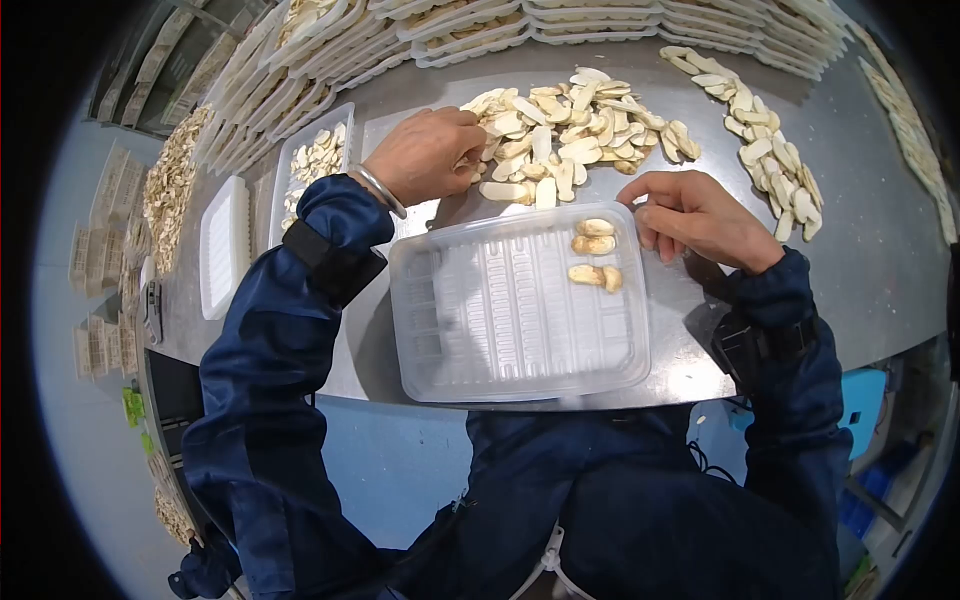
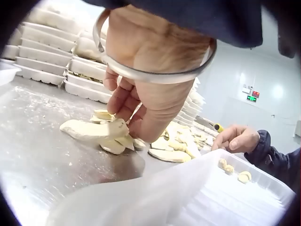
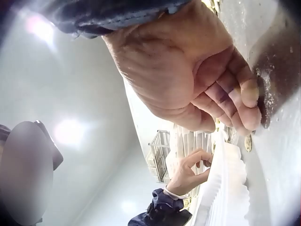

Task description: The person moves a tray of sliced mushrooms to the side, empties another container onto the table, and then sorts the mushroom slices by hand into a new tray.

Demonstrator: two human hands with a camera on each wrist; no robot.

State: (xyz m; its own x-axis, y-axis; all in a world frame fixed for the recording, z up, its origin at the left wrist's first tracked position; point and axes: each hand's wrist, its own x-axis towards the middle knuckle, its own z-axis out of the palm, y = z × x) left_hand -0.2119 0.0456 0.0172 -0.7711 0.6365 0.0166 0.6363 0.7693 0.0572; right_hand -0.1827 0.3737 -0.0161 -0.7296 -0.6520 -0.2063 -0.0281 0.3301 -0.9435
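Observation:
A clear plastic tray (image 1: 520,310) lies at the table's front edge, with several pale mushroom slices (image 1: 594,245) at its right end. Behind it spreads a loose pile of mushroom slices (image 1: 560,130). My left hand (image 1: 428,152), a bangle on its wrist, reaches down at the pile's left edge. In the left wrist view its thumb and bent fingers close about a few slices, one long slice (image 2: 91,130) jutting out to the side. By the tray's back right corner, my right hand (image 1: 700,215) has its fingers loosely bent, holding nothing; its fingertips are close to the tabletop.
Stacked trays of slices (image 1: 470,40) line the back of the metal table (image 1: 690,330). A row of slices (image 1: 765,150) curves along the right. To the left stand a filled tray (image 1: 320,150) and a white upturned tray (image 1: 226,248).

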